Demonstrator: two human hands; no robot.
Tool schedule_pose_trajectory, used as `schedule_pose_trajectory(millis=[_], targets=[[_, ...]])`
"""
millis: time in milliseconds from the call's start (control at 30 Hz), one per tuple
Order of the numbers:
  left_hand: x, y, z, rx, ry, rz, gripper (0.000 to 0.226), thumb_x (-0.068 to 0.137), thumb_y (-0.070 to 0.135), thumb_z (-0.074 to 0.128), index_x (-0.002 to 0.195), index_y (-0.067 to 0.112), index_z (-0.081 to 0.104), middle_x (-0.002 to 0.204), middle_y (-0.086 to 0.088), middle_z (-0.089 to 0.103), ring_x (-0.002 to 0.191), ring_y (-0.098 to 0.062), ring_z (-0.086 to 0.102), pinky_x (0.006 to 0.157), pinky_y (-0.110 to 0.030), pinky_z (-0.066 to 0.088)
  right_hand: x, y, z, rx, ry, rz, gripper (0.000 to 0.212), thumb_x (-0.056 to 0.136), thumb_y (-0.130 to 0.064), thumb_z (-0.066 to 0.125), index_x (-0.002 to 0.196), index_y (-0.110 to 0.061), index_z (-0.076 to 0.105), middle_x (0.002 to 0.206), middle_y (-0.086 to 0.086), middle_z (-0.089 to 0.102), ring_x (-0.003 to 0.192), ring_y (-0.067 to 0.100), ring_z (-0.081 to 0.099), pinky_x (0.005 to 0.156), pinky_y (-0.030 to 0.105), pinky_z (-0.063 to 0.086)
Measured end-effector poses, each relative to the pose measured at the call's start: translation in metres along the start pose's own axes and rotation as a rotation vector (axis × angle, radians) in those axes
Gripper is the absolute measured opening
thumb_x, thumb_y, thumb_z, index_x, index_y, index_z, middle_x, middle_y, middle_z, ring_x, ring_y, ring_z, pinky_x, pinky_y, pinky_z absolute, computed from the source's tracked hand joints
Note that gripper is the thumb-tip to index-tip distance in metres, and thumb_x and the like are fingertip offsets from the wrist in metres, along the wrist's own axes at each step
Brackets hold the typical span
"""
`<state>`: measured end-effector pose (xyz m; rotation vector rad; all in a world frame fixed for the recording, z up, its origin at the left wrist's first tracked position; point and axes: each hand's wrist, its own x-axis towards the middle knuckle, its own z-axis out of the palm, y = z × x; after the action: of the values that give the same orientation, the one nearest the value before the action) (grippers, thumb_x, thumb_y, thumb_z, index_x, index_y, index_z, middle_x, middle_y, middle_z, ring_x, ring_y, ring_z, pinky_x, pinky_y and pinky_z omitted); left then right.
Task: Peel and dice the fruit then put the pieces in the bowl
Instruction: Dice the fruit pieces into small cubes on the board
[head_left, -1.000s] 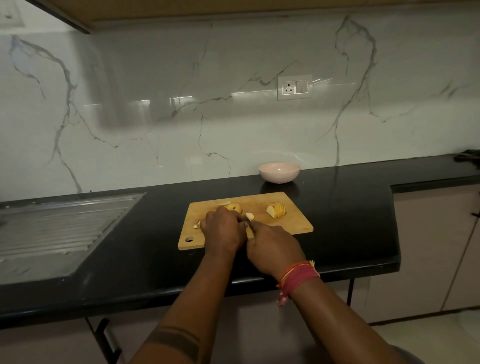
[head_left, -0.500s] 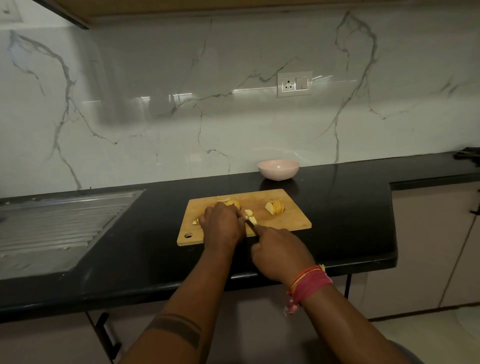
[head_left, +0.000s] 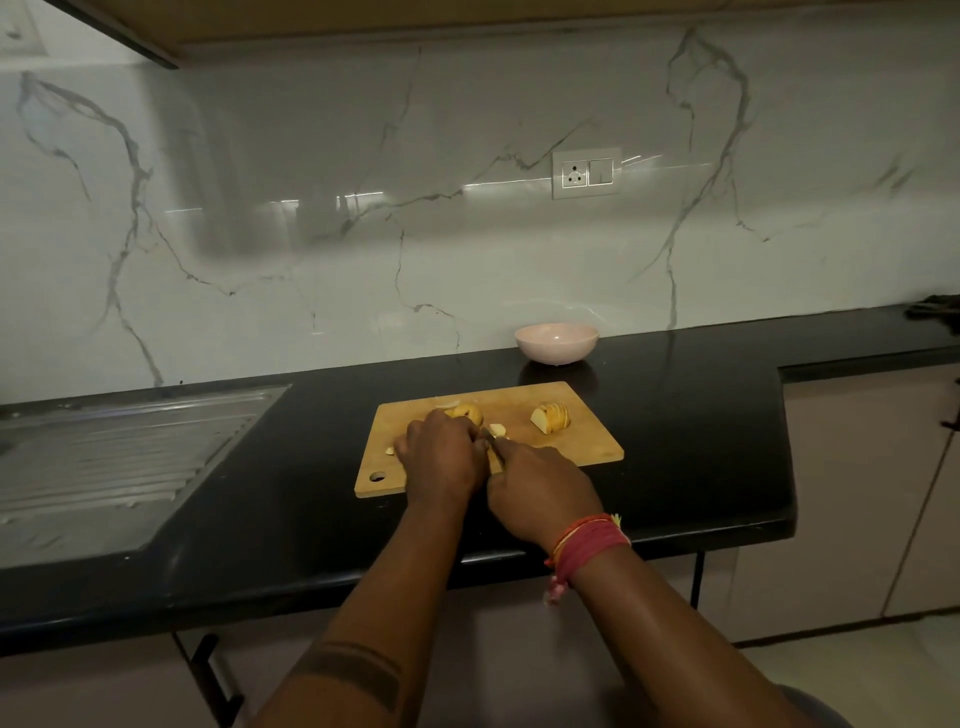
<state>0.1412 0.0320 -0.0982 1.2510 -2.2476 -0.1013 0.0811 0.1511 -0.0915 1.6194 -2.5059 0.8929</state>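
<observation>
Fruit (head_left: 466, 413), peeled, on cutting board (head_left: 582, 441); left hand (head_left: 441, 457) presses a piece down; right hand (head_left: 540, 483) grips knife (head_left: 493, 447); flesh likely wet, slippery; hold flat-side down; bowl (head_left: 556, 343) beyond board.

The bowl (head_left: 556, 343) is pale pink. The cutting board (head_left: 582, 441) is light brown wood. The fruit pieces (head_left: 550, 418) are yellow. The counter (head_left: 675, 415) is black. The wall (head_left: 311, 208) is white with grey veins.

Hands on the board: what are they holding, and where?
Right hand grips a knife by its handle; left hand covers the fruit, grip hidden.
</observation>
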Motion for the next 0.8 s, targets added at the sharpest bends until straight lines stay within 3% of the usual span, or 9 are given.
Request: schedule_pose_trajectory(millis=[100, 267, 433, 533, 633, 800], targets=[[0.002, -0.001, 0.001, -0.005, -0.004, -0.002, 0.021, 0.099, 0.041, 0.061, 0.109, 0.032, 0.076, 0.114, -0.001, 0.063, 0.110, -0.026, 0.053, 0.097, -0.048, 0.039, 0.004, -0.002, 0.000, -0.040, -0.023, 0.002, 0.042, 0.097, -0.028, 0.048, 0.138, -0.028, 0.053, 0.098, 0.003, 0.064, 0.076, 0.018, 0.051, 0.064, 0.030, 0.040], [0.003, 0.000, 0.002, 0.016, 0.001, -0.015, 0.023, 0.099, 0.044, 0.059, 0.107, 0.032, 0.076, 0.113, 0.000, 0.063, 0.109, -0.025, 0.053, 0.098, -0.048, 0.039, 0.000, -0.005, 0.002, -0.102, -0.060, -0.002, 0.034, 0.097, -0.027, 0.049, 0.130, -0.022, 0.056, 0.085, -0.001, 0.052, 0.076, 0.018, 0.055, 0.067, 0.032, 0.044], [0.005, -0.001, 0.004, 0.067, 0.053, -0.015, 0.026, 0.100, 0.042, 0.055, 0.110, 0.031, 0.076, 0.115, -0.001, 0.061, 0.109, -0.025, 0.052, 0.097, -0.046, 0.038, -0.013, 0.003, 0.001, -0.057, -0.042, 0.000, 0.041, 0.095, -0.030, 0.048, 0.135, -0.025, 0.053, 0.099, 0.003, 0.064, 0.085, 0.020, 0.061, 0.069, 0.032, 0.046], [0.005, -0.001, 0.003, 0.053, 0.061, -0.012, 0.025, 0.099, 0.042, 0.058, 0.114, 0.030, 0.074, 0.120, -0.001, 0.059, 0.112, -0.025, 0.050, 0.098, -0.045, 0.037, -0.017, 0.008, -0.004, 0.052, -0.020, 0.011, 0.047, 0.095, -0.031, 0.048, 0.142, -0.036, 0.050, 0.095, -0.001, 0.063, 0.082, 0.017, 0.061, 0.068, 0.031, 0.048], [0.004, -0.003, -0.002, -0.035, 0.093, -0.024, 0.024, 0.101, 0.036, 0.058, 0.121, 0.030, 0.071, 0.128, 0.000, 0.058, 0.118, -0.024, 0.047, 0.100, -0.043, 0.035, -0.012, 0.016, -0.011, 0.129, 0.018, 0.075, 0.055, 0.095, -0.030, 0.047, 0.148, -0.045, 0.041, 0.098, -0.001, 0.064, 0.079, 0.014, 0.059, 0.068, 0.030, 0.050], [0.006, -0.010, 0.000, -0.327, 0.215, -0.162, 0.029, 0.100, 0.014, 0.057, 0.121, 0.028, 0.072, 0.129, 0.000, 0.060, 0.119, -0.023, 0.050, 0.104, -0.041, 0.040, 0.007, 0.022, -0.011, 0.007, -0.050, 0.164, 0.062, 0.095, -0.031, 0.044, 0.155, -0.040, 0.032, 0.120, 0.006, 0.064, 0.093, 0.022, 0.058, 0.073, 0.032, 0.043]])
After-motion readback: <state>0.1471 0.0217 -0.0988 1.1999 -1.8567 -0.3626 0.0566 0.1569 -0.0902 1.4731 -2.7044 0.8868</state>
